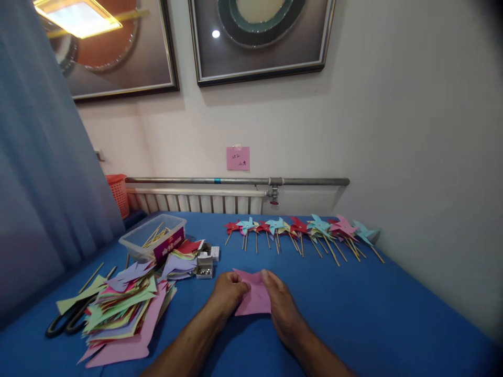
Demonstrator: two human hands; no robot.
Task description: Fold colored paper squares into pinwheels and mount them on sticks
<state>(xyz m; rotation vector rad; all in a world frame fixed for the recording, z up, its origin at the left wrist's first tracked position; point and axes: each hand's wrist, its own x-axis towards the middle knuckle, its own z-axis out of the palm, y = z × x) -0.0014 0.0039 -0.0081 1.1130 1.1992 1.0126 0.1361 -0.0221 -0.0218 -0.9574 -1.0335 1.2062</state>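
A pink square of paper (255, 299) is held up just above the blue tabletop, between my two hands. My left hand (229, 293) pinches its left edge between thumb and curled fingers. Along the right edge, my right hand (281, 298) grips the sheet, thumb near the top corner and fingers behind it, partly hidden. Left of my hands stand small open boxes of metal pins (204, 271). Beside them lies a small stack of purple and red cut paper (183, 262).
Finished pinwheels on sticks (301, 228) line the back right. A clear plastic box (151, 230) holds thin sticks. At left, a tall pile of coloured paper (121, 309) covers part of black-handled scissors (65, 322). A blue curtain (47, 146) hangs at far left.
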